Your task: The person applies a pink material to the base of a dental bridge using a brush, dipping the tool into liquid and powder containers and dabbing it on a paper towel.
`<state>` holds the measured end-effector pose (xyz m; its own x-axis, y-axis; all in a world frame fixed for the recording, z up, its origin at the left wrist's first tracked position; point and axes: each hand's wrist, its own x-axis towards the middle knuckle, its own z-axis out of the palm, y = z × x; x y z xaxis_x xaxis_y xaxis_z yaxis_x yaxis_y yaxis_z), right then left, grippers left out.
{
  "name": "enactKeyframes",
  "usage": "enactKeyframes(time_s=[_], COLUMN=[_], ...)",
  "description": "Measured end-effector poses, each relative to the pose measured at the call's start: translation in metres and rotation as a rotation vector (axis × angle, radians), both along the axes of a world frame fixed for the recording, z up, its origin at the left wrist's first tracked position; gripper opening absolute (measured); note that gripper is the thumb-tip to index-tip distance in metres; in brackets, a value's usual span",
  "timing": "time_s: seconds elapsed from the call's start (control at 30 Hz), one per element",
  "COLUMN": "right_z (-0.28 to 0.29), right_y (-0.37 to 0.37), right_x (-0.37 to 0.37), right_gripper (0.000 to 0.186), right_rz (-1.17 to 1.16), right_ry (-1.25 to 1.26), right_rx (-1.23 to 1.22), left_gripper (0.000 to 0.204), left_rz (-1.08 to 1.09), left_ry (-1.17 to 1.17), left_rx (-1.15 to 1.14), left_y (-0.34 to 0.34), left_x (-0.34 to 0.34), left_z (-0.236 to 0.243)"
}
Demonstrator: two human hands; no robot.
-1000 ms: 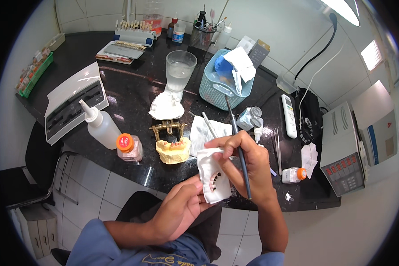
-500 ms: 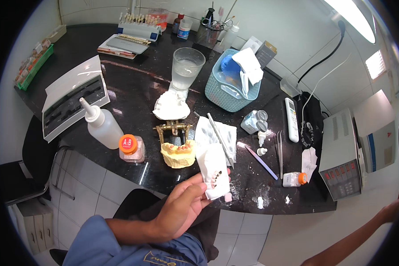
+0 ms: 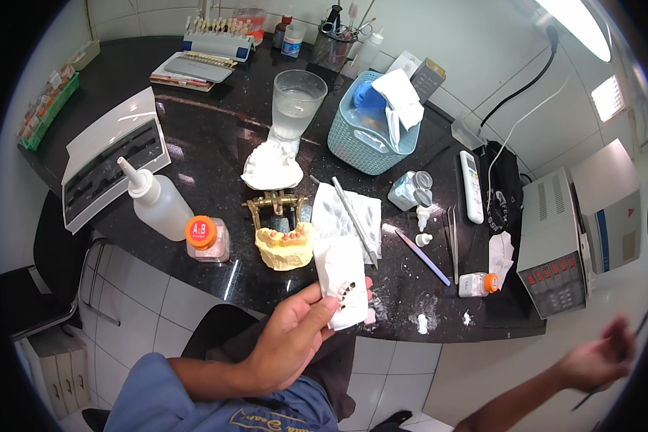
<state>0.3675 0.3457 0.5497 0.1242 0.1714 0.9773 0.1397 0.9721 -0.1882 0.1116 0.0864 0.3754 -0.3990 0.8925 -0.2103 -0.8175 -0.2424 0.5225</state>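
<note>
My left hand [image 3: 295, 331] holds a folded white tissue [image 3: 331, 252] bearing a small curved piece with dark teeth [image 3: 347, 291]. My right hand [image 3: 601, 353] is low at the far right, its fingers closed around a dark slender tool [image 3: 641, 324], partly shadowed. Just above the tissue stand a yellow dental cast [image 3: 284, 255] and a brass articulator [image 3: 273, 201] with a white cast [image 3: 270, 169] behind. To the right, a steel instrument [image 3: 353, 216] lies on a paper sheet, near a lilac-handled brush [image 3: 428, 263] and tweezers [image 3: 453, 252].
A white squeeze bottle [image 3: 162, 209] and orange-capped jar [image 3: 205, 248] stand left; a glass of water [image 3: 295, 108] and blue basket [image 3: 367, 155] behind. Right are small bottles [image 3: 403, 191], a remote [image 3: 471, 187], a grey machine [image 3: 547, 216] and a lamp [image 3: 569, 21]. A chair [image 3: 32, 288] is lower left.
My right hand with the dark tool has left the tissue, swung out to the far right, then come slightly back inward. My left hand still holds the tissue and piece.
</note>
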Motion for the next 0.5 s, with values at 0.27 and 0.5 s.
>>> enactKeyframes(time_s=[0.27,0.5], right_z=[-0.172,-0.192], right_y=[-0.111,-0.116], right_x=[-0.122,-0.135], right_gripper=[0.045,0.016], right_rz=[0.438,0.574], right_ry=[-0.502,-0.655], right_rx=[-0.586,-0.592], left_gripper=[0.048,0.05], left_rz=[0.022,0.02], left_ry=[-0.031,-0.03], left_rx=[-0.045,-0.05], left_y=[0.002,0.004], left_x=[-0.001,-0.001], left_z=[0.0,0.003])
